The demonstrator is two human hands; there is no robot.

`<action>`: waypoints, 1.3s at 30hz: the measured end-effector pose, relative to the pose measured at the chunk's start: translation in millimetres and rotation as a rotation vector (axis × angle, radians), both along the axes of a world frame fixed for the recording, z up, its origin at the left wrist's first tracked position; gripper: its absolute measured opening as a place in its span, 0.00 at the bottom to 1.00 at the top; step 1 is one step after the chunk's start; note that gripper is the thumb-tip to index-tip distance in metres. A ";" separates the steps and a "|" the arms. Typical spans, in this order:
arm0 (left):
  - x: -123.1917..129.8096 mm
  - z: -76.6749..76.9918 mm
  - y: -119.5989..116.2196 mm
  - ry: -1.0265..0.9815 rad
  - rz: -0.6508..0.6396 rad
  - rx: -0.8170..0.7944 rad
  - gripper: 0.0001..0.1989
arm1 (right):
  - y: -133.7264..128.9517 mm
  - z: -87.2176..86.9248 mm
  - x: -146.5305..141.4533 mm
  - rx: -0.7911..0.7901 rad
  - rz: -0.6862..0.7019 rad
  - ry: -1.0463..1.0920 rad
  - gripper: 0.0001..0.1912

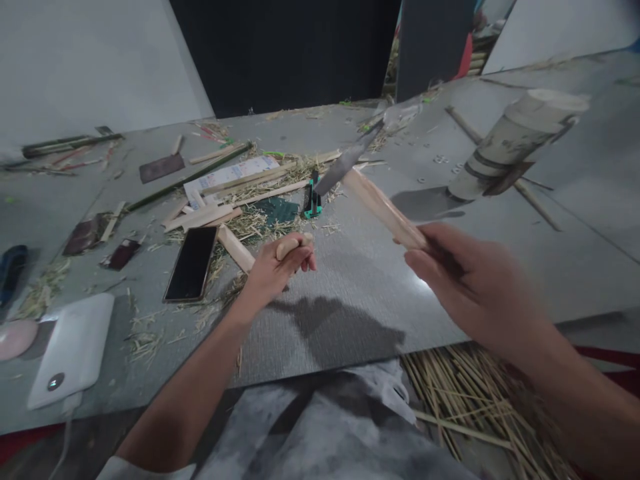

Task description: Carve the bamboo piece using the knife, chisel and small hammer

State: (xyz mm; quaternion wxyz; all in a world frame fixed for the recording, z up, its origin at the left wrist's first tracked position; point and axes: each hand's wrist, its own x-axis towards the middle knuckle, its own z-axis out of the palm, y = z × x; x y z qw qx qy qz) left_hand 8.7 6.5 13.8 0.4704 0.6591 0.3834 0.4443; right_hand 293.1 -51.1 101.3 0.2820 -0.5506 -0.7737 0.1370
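Observation:
My right hand [463, 283] is wrapped round the pale wooden handle [383, 207] of a tool, raised above the table. Across the handle's far end lies a long grey metal head [350, 157], pointing away to the upper right. In my closed left hand [283, 263] is what looks like a small pale piece of wood [287, 248], mostly hidden by the fingers. Behind the left wrist a pale wooden strip [236, 248] shows; whether it touches the hand I cannot tell. A green-and-black tool [313, 199] lies just beyond, near the metal head.
A phone [191, 264] and a white power bank [73, 350] lie on the left of the grey table [350, 267]. Shavings, wooden strips and a patterned paper [197, 192] spread behind. At right stands a banded bamboo-like cylinder [505, 147]. Thin sticks [475, 400] lie below the front edge.

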 end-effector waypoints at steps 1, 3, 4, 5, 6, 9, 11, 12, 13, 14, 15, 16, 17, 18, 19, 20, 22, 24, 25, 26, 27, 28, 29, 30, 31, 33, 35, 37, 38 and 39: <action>-0.4 0.5 0.1 -0.006 0.009 -0.011 0.17 | 2.2 -1.7 -3.4 -0.038 -0.002 0.039 0.14; -0.8 2.0 0.2 -0.016 0.019 -0.023 0.17 | 7.3 -5.0 -13.2 -0.110 0.008 0.124 0.15; -0.9 2.8 0.1 -0.016 0.019 -0.020 0.17 | 10.0 -5.9 -19.3 -0.134 0.019 0.160 0.15; -1.0 3.5 0.1 -0.015 0.016 -0.013 0.17 | 12.4 -6.0 -25.6 -0.153 0.031 0.184 0.14; -1.2 4.2 0.0 -0.013 0.014 -0.004 0.17 | 14.4 -5.2 -31.6 -0.163 0.048 0.198 0.15; -2.2 5.4 -0.4 -0.010 0.016 -0.010 0.16 | 17.9 2.2 -41.7 -0.121 0.082 0.192 0.18; -2.6 5.5 -0.4 -0.019 0.022 -0.027 0.16 | 18.7 9.0 -38.6 -0.039 0.057 0.160 0.18; -2.7 5.4 -0.3 -0.018 0.019 -0.031 0.16 | 18.9 11.9 -34.4 -0.003 0.040 0.129 0.17; -2.6 5.1 -0.2 -0.010 0.012 -0.035 0.16 | 19.0 14.2 -28.9 0.014 0.032 0.085 0.16; -2.3 4.7 -0.1 0.002 0.001 -0.042 0.16 | 18.9 15.8 -22.9 0.011 0.042 0.028 0.15; -2.0 4.2 0.1 0.018 -0.010 -0.051 0.16 | 18.5 16.4 -16.8 -0.008 0.063 -0.033 0.14; -1.7 3.8 0.3 0.035 -0.017 -0.058 0.16 | 17.7 16.3 -11.3 -0.033 0.088 -0.089 0.12; -1.5 3.3 0.4 0.047 -0.020 -0.062 0.17 | 16.2 15.4 -6.7 -0.044 0.096 -0.120 0.11; -1.3 3.0 0.6 0.051 -0.023 -0.061 0.16 | 14.2 14.1 -3.0 -0.038 0.078 -0.128 0.10; -1.3 2.7 0.7 0.051 -0.026 -0.053 0.16 | 11.8 12.4 -0.2 -0.012 0.040 -0.115 0.10; -1.4 2.5 0.9 0.051 -0.025 -0.040 0.17 | 9.2 10.7 1.8 0.019 0.001 -0.096 0.10; -1.7 2.4 1.2 0.051 -0.020 -0.033 0.17 | 3.8 7.9 4.3 0.037 -0.001 -0.095 0.11; -2.2 2.2 1.4 0.066 -0.012 -0.037 0.17 | -0.5 6.3 5.5 0.023 0.068 -0.123 0.12; -2.3 2.0 1.5 0.071 -0.007 -0.040 0.17 | -2.1 5.9 5.7 0.018 0.084 -0.128 0.13; -2.4 1.8 1.5 0.073 -0.002 -0.041 0.17 | -3.3 5.6 5.5 0.029 0.062 -0.115 0.14; -2.4 1.6 1.5 0.071 0.003 -0.041 0.16 | -4.1 5.4 5.2 0.055 0.019 -0.088 0.14; -2.4 1.4 1.4 0.069 0.008 -0.040 0.16 | -4.4 4.9 4.7 0.073 -0.011 -0.066 0.14; -2.4 1.2 1.3 0.066 0.013 -0.043 0.16 | -4.4 4.2 4.2 0.067 -0.007 -0.065 0.14; -2.3 1.0 1.2 0.064 0.019 -0.046 0.16 | -4.2 3.2 3.7 0.046 0.023 -0.074 0.13; -2.3 1.0 1.1 0.067 0.021 -0.048 0.16 | -3.9 2.1 3.3 0.016 0.063 -0.090 0.13; -2.2 1.3 1.0 0.083 0.010 -0.038 0.17 | -3.5 -0.5 2.5 -0.017 0.088 -0.089 0.12; -2.2 2.0 1.0 0.104 -0.006 -0.016 0.18 | -3.6 -2.9 1.9 0.011 0.003 -0.044 0.12; -2.1 2.9 0.8 0.116 -0.015 -0.006 0.18 | -3.7 -5.1 1.5 0.007 -0.009 -0.033 0.12; -2.0 3.3 0.6 0.115 -0.009 -0.009 0.18 | -3.4 -6.0 1.5 -0.027 0.021 -0.049 0.12; -1.9 3.6 0.2 0.109 0.001 -0.018 0.18 | -3.1 -6.9 1.5 -0.071 0.055 -0.064 0.12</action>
